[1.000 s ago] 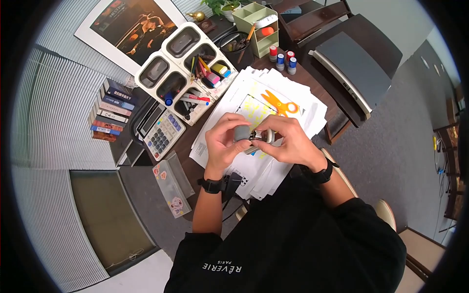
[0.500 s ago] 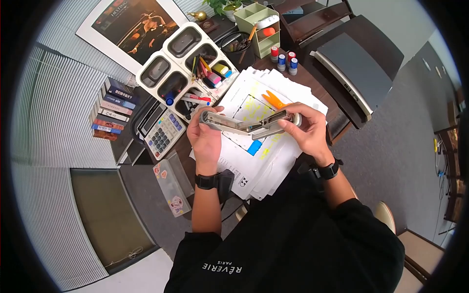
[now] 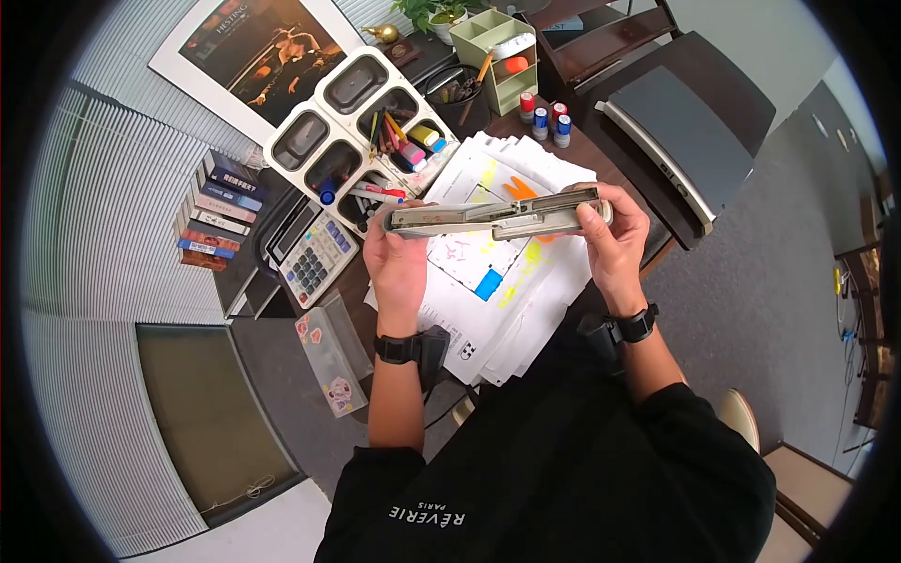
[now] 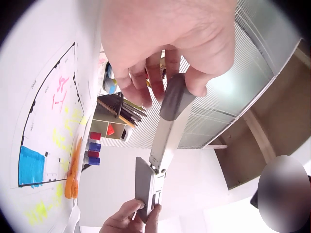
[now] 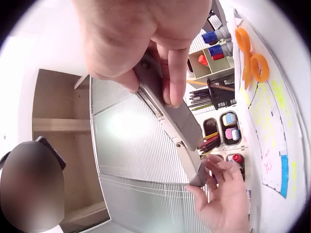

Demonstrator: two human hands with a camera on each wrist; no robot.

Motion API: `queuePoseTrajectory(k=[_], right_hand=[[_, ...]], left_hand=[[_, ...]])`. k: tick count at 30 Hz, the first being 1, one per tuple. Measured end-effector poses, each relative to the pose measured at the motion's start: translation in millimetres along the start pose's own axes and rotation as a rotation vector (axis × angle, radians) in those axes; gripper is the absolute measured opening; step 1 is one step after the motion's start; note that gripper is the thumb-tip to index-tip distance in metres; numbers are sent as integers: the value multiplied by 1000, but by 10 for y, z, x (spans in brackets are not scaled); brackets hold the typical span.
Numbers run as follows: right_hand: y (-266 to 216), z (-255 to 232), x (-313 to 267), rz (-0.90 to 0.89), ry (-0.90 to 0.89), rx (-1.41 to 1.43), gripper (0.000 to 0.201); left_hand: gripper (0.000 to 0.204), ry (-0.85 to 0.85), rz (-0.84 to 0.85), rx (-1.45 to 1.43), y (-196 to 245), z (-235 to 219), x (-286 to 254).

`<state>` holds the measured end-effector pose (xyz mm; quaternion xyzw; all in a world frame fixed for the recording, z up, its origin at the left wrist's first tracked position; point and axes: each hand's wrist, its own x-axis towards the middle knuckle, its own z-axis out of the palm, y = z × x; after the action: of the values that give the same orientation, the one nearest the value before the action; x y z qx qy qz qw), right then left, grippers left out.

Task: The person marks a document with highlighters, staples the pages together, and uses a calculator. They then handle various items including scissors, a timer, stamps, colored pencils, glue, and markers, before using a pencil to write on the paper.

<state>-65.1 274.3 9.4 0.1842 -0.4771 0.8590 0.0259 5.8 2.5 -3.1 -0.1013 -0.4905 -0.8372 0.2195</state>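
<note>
A grey and silver stapler (image 3: 450, 223) is unfolded nearly straight and held level above the papers. My left hand (image 3: 396, 272) pinches its grey-capped end between thumb and fingers; in the left wrist view that cap (image 4: 176, 99) sits at the thumb and fingertips. At the other end, my right hand (image 3: 615, 244) grips the base part, thumb in front. The right wrist view shows the stapler's hinge (image 5: 179, 144) between the two hands, with the right fingers (image 5: 176, 77) round the near end.
Marked papers (image 3: 469, 319) lie below, with orange scissors (image 3: 518, 188) partly hidden behind the stapler. Around them stand a white organizer (image 3: 300, 141) with pens, a calculator (image 3: 317, 258), a mesh pen cup (image 3: 458, 89), a green holder (image 3: 493, 42), and small red and blue bottles (image 3: 541, 122).
The stapler, earlier folded between close-set hands, has been opened out nearly straight. The hands have moved apart, the right one further right and slightly up in the last half second.
</note>
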Motion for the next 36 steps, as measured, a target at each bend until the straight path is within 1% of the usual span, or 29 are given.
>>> queuePoseTrajectory(k=[2, 6, 8, 10, 12, 13, 15, 16, 17, 19, 20, 21, 22, 23, 24, 25, 26, 27, 28, 29, 30, 31, 32, 33, 35, 36], right_hand=[[16, 4, -18, -16, -17, -13, 22], [75, -6, -51, -34, -27, -77, 25], [101, -23, -59, -31, -38, -85, 25], [85, -4, -64, -28, -48, -95, 25], [54, 46, -76, 68, -58, 22, 25], [71, 48, -78, 68, -56, 22, 25], [121, 54, -81, 159, -155, -7, 25], [114, 104, -87, 212, -192, -80, 27], [185, 81, -100, 174, -256, -247, 28], [212, 93, -135, 179, -283, -411, 29], [219, 102, -130, 178, -285, -409, 29], [214, 125, -110, 120, -315, -457, 29], [206, 141, -91, 60, -343, -505, 29], [189, 147, -75, 58, -341, -502, 29], [165, 148, -52, 29, -400, -618, 30], [140, 141, -26, 0, -457, -736, 30], [128, 132, -4, -3, -453, -735, 30], [113, 130, 20, -146, -514, -871, 32], [91, 135, 45, -291, -574, -1007, 33], [53, 139, 70, -295, -569, -1007, 33], [-33, 173, 107, -281, -618, -1056, 35], [-84, 186, 141, -266, -669, -1106, 37], [-78, 180, 168, -268, -667, -1107, 37], [-49, 176, 194, -285, -676, -1121, 36], [13, 159, 248, -303, -690, -1128, 36], [42, 149, 282, -287, -715, -1141, 36]], left_hand=[[54, -19, -7, -6, 11, 2, 1], [53, -23, -40, 4, 15, 136, -11], [53, 11, -95, 5, -5, 157, -14], [53, 26, -90, 4, -21, 126, -24], [53, 39, -88, 1, -12, 109, -19], [52, 41, -82, 23, 10, 97, -17], [51, 43, -76, 45, 34, 74, -19], [50, 19, -63, 102, 35, 62, -22], [48, -5, -50, 158, 40, 54, -20], [48, 11, -38, 175, 70, 36, -8], [47, 29, -27, 194, 91, 25, -7], [47, 29, -26, 197, 116, 13, -8], [47, 8, -23, 255, 140, 1, -7], [47, -14, -20, 312, 162, -5, -5], [47, -18, -18, 314, 186, -6, 0], [47, -39, -24, 400, 211, 4, 2], [47, -59, -31, 488, 229, 21, -4], [47, -64, -30, 490, 250, 57, -9], [46, -103, -36, 542, 274, 101, -11], [45, -145, -41, 593, 293, 144, -7], [45, -150, -39, 592, 307, 172, -4], [43, -160, -3, 633, 320, 192, -1], [41, -167, 32, 675, 333, 215, -1], [41, -168, 34, 677, 344, 246, -6], [39, -175, 117, 842, 380, 306, -35], [39, -172, 117, 847, 411, 321, -57]])
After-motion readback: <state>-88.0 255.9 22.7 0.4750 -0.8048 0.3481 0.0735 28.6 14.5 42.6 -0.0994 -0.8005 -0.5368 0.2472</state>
